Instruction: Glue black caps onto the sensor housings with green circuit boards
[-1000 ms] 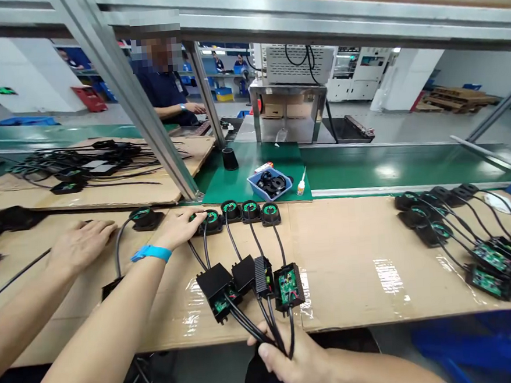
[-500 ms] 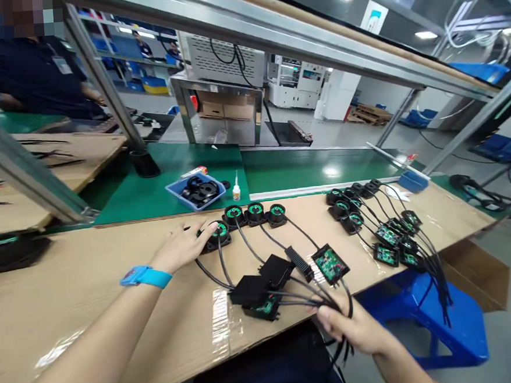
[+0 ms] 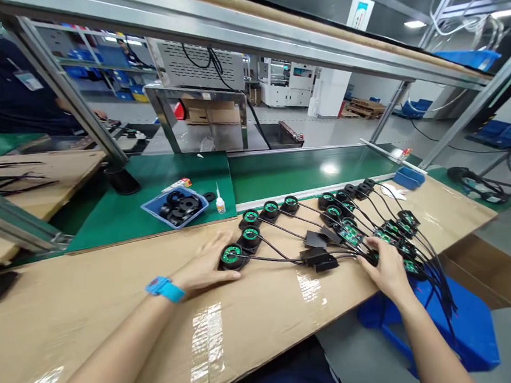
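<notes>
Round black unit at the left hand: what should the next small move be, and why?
Perhaps the left hand should nudge the round black unit slightly right: it cups that unit's left side, the right hand is by the circuit boards, and similar round units sit farther right.

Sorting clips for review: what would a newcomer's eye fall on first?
Probably the bright blue wristband, worn just behind the left hand, left of centre. Next, the green-faced black discs on the cardboard, the nearest at that hand. Then the blue stool, low on the right.

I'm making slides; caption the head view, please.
Left hand against a round black housing, right hand at black cables, over cardboard.
</notes>
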`<state>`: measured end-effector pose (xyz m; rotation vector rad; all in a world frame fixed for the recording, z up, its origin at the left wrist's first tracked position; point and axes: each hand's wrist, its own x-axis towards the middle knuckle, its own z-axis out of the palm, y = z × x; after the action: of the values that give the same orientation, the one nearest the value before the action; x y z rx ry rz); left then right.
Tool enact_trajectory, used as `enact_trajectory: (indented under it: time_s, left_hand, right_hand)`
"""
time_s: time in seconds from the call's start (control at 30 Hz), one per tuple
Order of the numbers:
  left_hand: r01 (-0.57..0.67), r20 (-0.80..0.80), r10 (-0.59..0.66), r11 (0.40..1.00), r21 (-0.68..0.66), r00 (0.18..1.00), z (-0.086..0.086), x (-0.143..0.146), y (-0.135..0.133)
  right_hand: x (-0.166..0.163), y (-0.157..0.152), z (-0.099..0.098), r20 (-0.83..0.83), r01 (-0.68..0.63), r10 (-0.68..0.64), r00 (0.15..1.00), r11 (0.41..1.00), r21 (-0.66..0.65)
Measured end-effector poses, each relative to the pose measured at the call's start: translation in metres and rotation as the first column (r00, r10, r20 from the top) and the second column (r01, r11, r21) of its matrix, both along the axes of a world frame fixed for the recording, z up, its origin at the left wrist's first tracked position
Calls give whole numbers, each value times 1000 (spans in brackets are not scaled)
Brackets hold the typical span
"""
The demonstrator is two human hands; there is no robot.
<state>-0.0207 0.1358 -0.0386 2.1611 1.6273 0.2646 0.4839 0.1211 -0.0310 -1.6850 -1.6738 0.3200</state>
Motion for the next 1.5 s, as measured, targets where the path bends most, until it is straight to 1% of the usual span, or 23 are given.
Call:
enact_trajectory:
  time_s: [0.03,0.1,0.17,0.23,0.27,0.33,0.43,0.5,0.53,0.6,0.63,0.67,0.73,0.8,0.87,0.93,1.03,1.1,1.17,1.27,1.37,1.43,1.5]
  left_hand:
    - [5,-3,-5,1000,-7,1000,-5,2,0]
    - [1,-6,-1,1000,-8,1000,-13,8,-4]
    - [-22,-12,22,1000,7,1000,-21,20,-10]
    - [-52,-20,53,998,31,998,-27,33,-16]
    - [-68,-24,70,996,49,997,-28,39,-19]
    - [-92,-27,95,991,94,995,-29,45,-24]
    - [-156,-14,162,967,202,987,-15,28,-26]
    - [-257,0,268,922,291,963,2,1,-19]
    - [-316,5,333,889,333,943,12,-15,-13]
    - [-420,5,456,815,400,890,29,-46,4]
    - [-449,-3,496,788,421,868,36,-58,14]
    - [-462,-18,521,773,435,854,41,-66,25]
    - [-463,-61,541,768,443,839,47,-74,44]
    - [-452,-109,542,781,431,833,47,-73,59]
    - [-454,-149,550,789,413,822,45,-70,69]
    - [-465,-178,564,791,398,806,42,-69,73]
    - [-479,-210,580,790,383,787,40,-72,75]
    - [-482,-224,582,792,374,782,40,-75,74]
    - [-481,-226,579,795,369,783,40,-79,74]
    - [-477,-206,573,795,374,793,41,-85,74]
    - [-468,-178,558,800,376,810,40,-92,77]
    - [-456,-163,537,812,365,828,40,-94,81]
    - [-440,-144,514,824,358,845,40,-94,86]
  right_hand:
    - [-9,-7,-8,35,21,-23,999,997,74]
    - [-33,-20,-23,129,-30,0,992,974,227]
    - [-64,-27,-34,352,-216,75,933,898,382]
    - [-93,-23,-41,524,-361,96,846,827,431]
    - [-104,-18,-42,565,-394,99,819,813,429]
    - [-117,-5,-43,584,-405,103,805,815,414]
    - [-117,9,-39,565,-389,114,817,832,395]
    - [-117,12,-27,517,-399,156,842,825,400]
    - [-120,13,-17,461,-412,213,862,824,390]
    - [-137,23,6,308,-460,367,878,826,327]
    - [-151,32,18,216,-503,459,862,827,250]
    - [-168,45,29,183,-548,519,835,817,178]
    - [-209,79,47,159,-611,595,788,788,79]
    - [-252,119,56,133,-650,648,750,759,-31]
    - [-293,156,56,115,-662,677,727,735,-147]
    - [-329,184,51,85,-656,695,714,707,-264]
    - [-368,207,39,27,-646,708,706,659,-386]
    - [-385,213,33,-19,-652,713,701,631,-420]
    - [-391,216,31,-66,-665,710,701,618,-419]
    - [-380,214,34,-141,-679,682,718,640,-359]
    - [-346,198,41,-238,-678,635,735,692,-248]
    - [-318,177,44,-320,-673,605,729,719,-175]
    - [-289,150,44,-404,-674,585,703,729,-119]
